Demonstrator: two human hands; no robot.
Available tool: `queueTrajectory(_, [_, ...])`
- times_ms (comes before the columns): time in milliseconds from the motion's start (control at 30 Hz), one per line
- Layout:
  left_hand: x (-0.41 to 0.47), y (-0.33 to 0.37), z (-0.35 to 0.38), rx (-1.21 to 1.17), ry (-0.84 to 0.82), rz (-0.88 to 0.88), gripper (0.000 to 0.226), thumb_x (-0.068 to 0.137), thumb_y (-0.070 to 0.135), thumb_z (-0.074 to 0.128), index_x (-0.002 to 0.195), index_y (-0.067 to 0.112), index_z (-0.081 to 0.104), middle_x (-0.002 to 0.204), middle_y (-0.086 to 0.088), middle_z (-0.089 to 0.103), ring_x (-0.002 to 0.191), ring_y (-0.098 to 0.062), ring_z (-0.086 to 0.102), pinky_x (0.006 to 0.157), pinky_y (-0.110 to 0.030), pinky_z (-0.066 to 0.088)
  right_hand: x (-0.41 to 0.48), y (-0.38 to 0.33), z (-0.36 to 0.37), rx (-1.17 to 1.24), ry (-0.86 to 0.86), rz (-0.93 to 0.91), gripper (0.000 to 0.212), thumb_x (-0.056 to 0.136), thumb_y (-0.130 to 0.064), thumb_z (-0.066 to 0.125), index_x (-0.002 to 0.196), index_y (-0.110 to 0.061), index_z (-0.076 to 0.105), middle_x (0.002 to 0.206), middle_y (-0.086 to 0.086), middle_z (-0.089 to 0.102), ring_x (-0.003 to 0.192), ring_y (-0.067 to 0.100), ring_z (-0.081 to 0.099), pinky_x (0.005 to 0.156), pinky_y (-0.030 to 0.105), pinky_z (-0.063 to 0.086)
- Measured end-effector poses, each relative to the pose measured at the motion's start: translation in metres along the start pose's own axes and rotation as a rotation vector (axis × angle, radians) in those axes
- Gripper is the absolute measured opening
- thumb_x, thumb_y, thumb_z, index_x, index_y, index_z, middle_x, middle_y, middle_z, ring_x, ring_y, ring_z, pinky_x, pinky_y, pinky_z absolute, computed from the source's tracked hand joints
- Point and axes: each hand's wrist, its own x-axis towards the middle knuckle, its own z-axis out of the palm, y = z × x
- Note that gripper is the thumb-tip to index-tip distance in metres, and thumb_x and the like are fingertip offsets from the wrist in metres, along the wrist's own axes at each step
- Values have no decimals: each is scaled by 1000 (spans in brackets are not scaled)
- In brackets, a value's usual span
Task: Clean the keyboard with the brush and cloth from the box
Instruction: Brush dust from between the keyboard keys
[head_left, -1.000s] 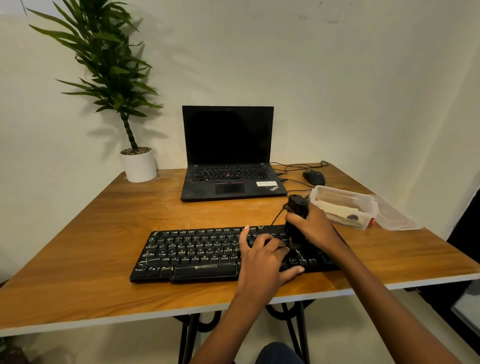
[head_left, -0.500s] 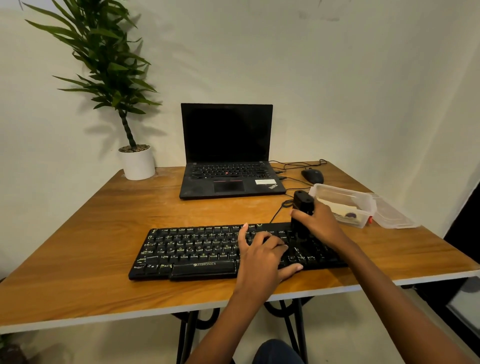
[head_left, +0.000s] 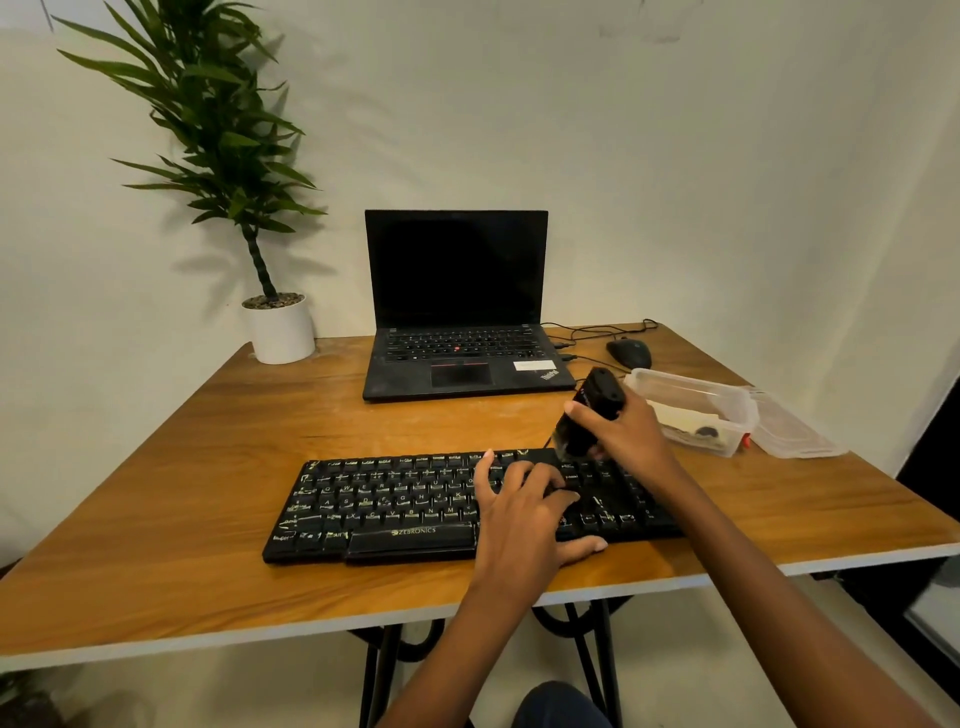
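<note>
Black brush (head_left: 589, 415) R hand (head_left: 631, 434); kbd (head_left: 395, 499) L (head_left: 519, 519)

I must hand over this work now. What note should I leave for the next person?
Left hand: rests on the keyboard, right of its middle, steadying it.
Right hand: holds the black brush tilted, lower end at the back row, right of the middle.
Box: open, right of the keyboard, lid beside it; a pale cloth lies inside.
Done: brush is out and at the keys.
Left: finish brushing, then wipe with the cloth; how many keys are already brushed cannot be told.
</note>
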Motion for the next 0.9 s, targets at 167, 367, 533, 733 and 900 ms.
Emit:
queueTrajectory(167, [2,0,1,20,11,-14,57,66,77,33,81,40,73,85,15,57,91,-11,54,103,-47,20,2,-1,3,-7,-95,88,9,83,-15,63,76,-13,59,73,2,60,70,16,57,56,19,45])
queueTrajectory(367, [2,-1,3,26,17,-13,58,66,78,34,79,39,74,85,16,58,91,-11,54,102,-47,21,1,2,11,-131,47,-27,15,84,-24,64,88,-12,55,76,-1,60,71,13,57,64,27,45])
queueTrajectory(533, [2,-1,2,31,14,-16,58,66,78,33,80,39,74,85,16,58,92,-11,53,102,-47,21,0,2,12,-83,-64,3,14,82,-20,63,88,-8,59,81,6,63,78,20,60,68,29,47])
queueTrajectory(733, [2,-1,2,30,21,-15,57,67,77,34,80,39,74,85,17,57,92,-10,50,102,-46,20,3,6,8,-30,-122,35,21,87,-27,61,98,-10,57,91,8,66,83,20,63,66,29,49])
queueTrajectory(900, [2,0,2,39,17,-14,57,67,77,34,80,39,75,85,17,57,91,-10,53,102,-46,21,7,9,5,-15,-79,24,18,87,-24,61,98,-11,56,93,9,65,89,23,62,75,32,48])
